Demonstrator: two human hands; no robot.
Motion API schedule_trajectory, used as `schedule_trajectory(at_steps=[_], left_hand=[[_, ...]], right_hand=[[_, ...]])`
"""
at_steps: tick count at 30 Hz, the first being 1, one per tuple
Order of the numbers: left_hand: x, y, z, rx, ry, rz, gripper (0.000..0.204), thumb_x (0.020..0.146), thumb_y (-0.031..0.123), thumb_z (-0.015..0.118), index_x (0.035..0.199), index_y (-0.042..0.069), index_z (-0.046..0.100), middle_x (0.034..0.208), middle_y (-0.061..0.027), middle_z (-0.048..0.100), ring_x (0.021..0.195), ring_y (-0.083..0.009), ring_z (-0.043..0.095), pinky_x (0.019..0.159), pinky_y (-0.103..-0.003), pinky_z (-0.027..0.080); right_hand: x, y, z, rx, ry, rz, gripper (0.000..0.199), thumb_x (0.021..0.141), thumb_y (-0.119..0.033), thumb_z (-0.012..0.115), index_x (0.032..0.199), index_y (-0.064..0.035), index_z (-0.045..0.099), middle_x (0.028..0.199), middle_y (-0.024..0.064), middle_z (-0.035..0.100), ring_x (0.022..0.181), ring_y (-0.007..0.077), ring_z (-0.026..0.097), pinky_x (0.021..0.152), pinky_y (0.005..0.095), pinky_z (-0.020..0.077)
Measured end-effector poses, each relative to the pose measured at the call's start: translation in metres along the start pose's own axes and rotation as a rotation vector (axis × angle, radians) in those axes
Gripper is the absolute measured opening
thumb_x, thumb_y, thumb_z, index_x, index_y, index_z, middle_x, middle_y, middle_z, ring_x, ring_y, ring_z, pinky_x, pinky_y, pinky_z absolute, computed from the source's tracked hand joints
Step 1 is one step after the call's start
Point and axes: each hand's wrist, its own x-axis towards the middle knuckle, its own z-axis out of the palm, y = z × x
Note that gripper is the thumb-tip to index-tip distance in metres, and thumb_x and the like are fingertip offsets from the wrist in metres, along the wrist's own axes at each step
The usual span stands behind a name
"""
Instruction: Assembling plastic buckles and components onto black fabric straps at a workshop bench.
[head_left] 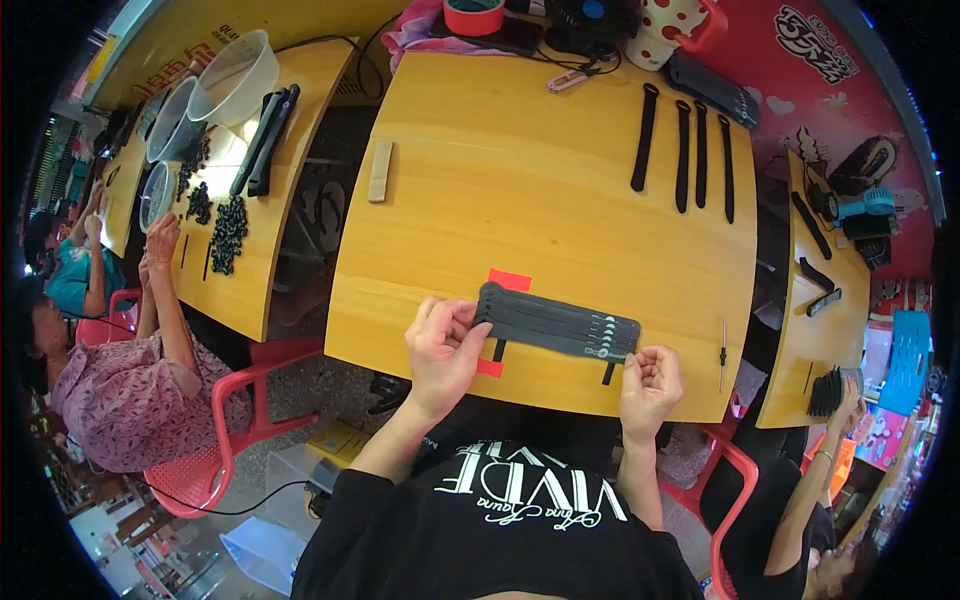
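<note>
A flat row of dark grey straps [560, 322], lying side by side with rounded ends and pale printed marks, is stretched between my hands at the table's near edge. My left hand [445, 350] pinches its left end between thumb and fingers. At the lower right corner, my right hand [652, 385] is closed with thumb and fingertips on the edge. Beneath the straps, red tape [511, 280] shows on the tabletop. A short black strip [608, 374] pokes out below the right end.
Several black straps [683, 155] lie lengthwise at the far right. A tan block [381, 170] is at left, a thin pointed tool [722, 355] at right. A tape roll [473, 15] and spotted mug [655, 35] line the back. People work at tables on both sides.
</note>
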Motion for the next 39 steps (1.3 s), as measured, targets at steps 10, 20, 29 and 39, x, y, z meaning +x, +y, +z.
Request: schedule_trajectory(at_steps=[10,20,29,39], left_hand=[[0.001,0.002,-0.001,0.012,-0.013,0.025,0.021,0.075,-0.01,0.07,0.094,-0.002,0.063,0.083,-0.0081,0.057,0.058,-0.0113,0.055,0.052,-0.023,0.045],[0.003,-0.005,0.0,0.04,-0.02,0.156,0.009,0.076,-0.011,0.066,0.076,-0.002,0.063,0.074,-0.0053,0.055,0.052,-0.0088,0.054,0.049,-0.023,0.041],[-0.021,0.016,-0.016,0.245,-0.031,0.416,0.015,0.085,-0.006,0.061,0.099,-0.005,0.064,0.088,-0.0167,0.062,0.079,-0.0265,0.063,0.066,-0.033,0.052],[-0.034,0.008,-0.016,0.67,-0.299,0.708,0.03,0.087,0.011,0.063,0.114,-0.001,0.064,0.125,-0.0163,0.061,0.121,-0.0384,0.053,0.099,-0.047,0.039]], right_hand=[[0.001,-0.006,-0.002,-0.079,-0.011,-0.112,0.015,0.073,0.013,0.063,0.076,-0.0001,0.057,0.066,0.0042,0.052,0.054,0.0105,0.048,0.049,0.0235,0.038],[0.003,-0.01,0.004,-0.051,0.074,-0.243,0.017,0.069,0.017,0.062,0.073,0.0016,0.057,0.076,0.0062,0.052,0.056,0.0108,0.048,0.049,0.0237,0.0378],[-0.007,-0.003,-0.003,-0.207,0.124,-0.472,0.009,0.077,0.007,0.063,0.082,0.0014,0.059,0.08,0.0129,0.057,0.064,0.0253,0.058,0.054,0.0327,0.0467],[-0.056,-0.046,0.024,-0.601,-0.359,-0.744,0.055,0.084,-0.037,0.068,0.124,-0.0016,0.058,0.136,0.0149,0.053,0.124,0.0284,0.05,0.09,0.0413,0.0386]])
